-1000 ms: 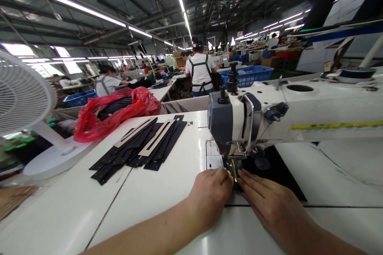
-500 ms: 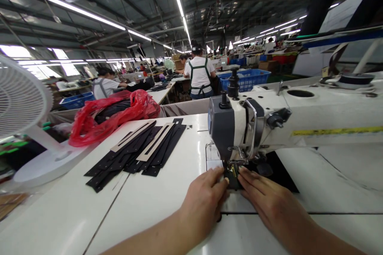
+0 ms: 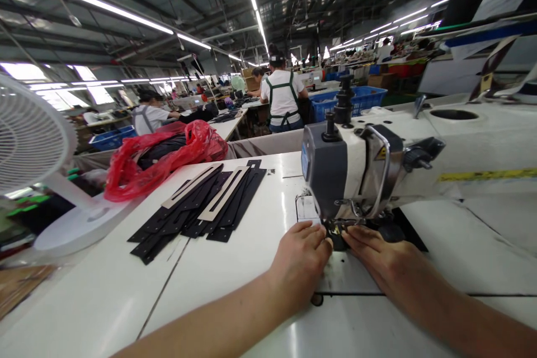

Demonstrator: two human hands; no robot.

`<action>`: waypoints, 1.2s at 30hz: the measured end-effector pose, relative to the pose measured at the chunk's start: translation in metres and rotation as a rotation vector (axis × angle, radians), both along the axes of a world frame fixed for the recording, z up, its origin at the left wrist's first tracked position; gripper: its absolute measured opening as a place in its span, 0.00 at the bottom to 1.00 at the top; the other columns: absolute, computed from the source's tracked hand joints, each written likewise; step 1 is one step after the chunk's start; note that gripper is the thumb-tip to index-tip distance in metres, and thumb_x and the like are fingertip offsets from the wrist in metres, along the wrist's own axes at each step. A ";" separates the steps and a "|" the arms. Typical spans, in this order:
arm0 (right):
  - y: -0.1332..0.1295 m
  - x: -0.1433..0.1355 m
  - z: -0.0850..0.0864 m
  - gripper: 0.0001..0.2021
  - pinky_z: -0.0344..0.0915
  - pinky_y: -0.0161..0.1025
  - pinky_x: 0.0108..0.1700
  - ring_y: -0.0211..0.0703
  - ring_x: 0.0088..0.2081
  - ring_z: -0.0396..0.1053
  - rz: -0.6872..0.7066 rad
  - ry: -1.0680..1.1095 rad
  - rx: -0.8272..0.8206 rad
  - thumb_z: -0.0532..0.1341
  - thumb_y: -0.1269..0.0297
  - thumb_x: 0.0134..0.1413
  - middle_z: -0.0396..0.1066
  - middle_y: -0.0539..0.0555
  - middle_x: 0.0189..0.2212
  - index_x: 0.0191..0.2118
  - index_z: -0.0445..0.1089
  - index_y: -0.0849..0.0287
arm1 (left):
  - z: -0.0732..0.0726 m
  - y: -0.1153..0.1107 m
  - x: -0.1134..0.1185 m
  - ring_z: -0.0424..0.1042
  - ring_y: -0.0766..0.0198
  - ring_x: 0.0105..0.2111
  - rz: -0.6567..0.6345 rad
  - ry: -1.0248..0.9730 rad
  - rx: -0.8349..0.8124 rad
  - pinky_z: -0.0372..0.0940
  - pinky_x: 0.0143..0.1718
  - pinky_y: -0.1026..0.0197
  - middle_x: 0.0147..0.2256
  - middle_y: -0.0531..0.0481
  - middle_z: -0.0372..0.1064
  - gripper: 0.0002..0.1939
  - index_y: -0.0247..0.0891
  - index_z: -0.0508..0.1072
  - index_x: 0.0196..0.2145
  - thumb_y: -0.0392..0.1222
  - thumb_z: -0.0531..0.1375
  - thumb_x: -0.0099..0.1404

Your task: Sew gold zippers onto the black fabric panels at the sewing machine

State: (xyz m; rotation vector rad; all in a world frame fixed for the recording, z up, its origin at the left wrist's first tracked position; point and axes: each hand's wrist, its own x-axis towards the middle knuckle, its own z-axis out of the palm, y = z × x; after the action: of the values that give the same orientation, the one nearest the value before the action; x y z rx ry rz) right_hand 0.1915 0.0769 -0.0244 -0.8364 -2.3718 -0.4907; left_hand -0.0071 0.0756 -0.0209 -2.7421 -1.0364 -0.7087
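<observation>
A black flat piece of material [image 3: 339,241] lies under the presser foot of a white and grey sewing machine [image 3: 325,170]; a larger black part [image 3: 411,232] shows behind the foot to the right. My left hand [image 3: 302,260] is at the left edge of the piece, its fingers curled and closed at it. On the other side, my right hand [image 3: 375,254] rests with fingers stretched out together, tips on the piece close to the foot. The needle and the stitch line are hidden by the machine head and my fingers.
A fanned pile of black strips [image 3: 168,229] with beige slotted frames [image 3: 224,193] lies left on the white table [image 3: 218,285]. Behind it are a red plastic bag [image 3: 205,142] and a white fan [image 3: 29,140]. Co-workers and a blue crate [image 3: 364,100] are beyond.
The black piece has moved away from me under the presser foot, so less of it shows in front. Both hands have followed it slightly. The view has shifted a little.
</observation>
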 end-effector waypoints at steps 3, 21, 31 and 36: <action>0.001 0.000 0.001 0.19 0.72 0.32 0.31 0.41 0.36 0.74 -0.012 -0.012 0.001 0.44 0.81 0.54 0.75 0.60 0.36 0.40 0.71 0.66 | -0.001 0.002 0.000 0.71 0.61 0.43 -0.001 -0.020 -0.008 0.63 0.50 0.57 0.38 0.45 0.73 0.07 0.33 0.72 0.36 0.34 0.53 0.66; 0.006 0.000 0.001 0.18 0.71 0.32 0.32 0.40 0.34 0.74 -0.007 0.007 -0.046 0.44 0.78 0.58 0.75 0.56 0.33 0.37 0.70 0.60 | -0.008 0.010 0.001 0.71 0.62 0.40 0.020 -0.003 -0.030 0.62 0.48 0.58 0.35 0.48 0.72 0.03 0.34 0.71 0.34 0.34 0.57 0.64; 0.018 0.046 0.001 0.11 0.69 0.46 0.41 0.50 0.40 0.70 -0.103 -0.058 -0.091 0.52 0.65 0.59 0.71 0.61 0.38 0.42 0.68 0.63 | -0.012 0.013 -0.002 0.70 0.64 0.36 0.075 -0.055 -0.003 0.63 0.45 0.57 0.36 0.50 0.71 0.04 0.38 0.72 0.34 0.34 0.57 0.64; -0.005 0.073 -0.002 0.12 0.68 0.48 0.28 0.50 0.26 0.69 -0.228 -0.232 0.195 0.48 0.74 0.54 0.70 0.61 0.26 0.32 0.68 0.64 | 0.007 -0.013 0.002 0.69 0.59 0.37 -0.013 0.068 0.098 0.62 0.47 0.53 0.34 0.46 0.70 0.06 0.33 0.70 0.34 0.34 0.53 0.66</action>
State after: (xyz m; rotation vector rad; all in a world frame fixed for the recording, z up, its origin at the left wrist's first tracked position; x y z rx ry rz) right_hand 0.2644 0.0717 -0.0259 -1.0103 -2.3948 -0.9416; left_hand -0.0053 0.0622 -0.0142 -2.6725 -0.9446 -0.6453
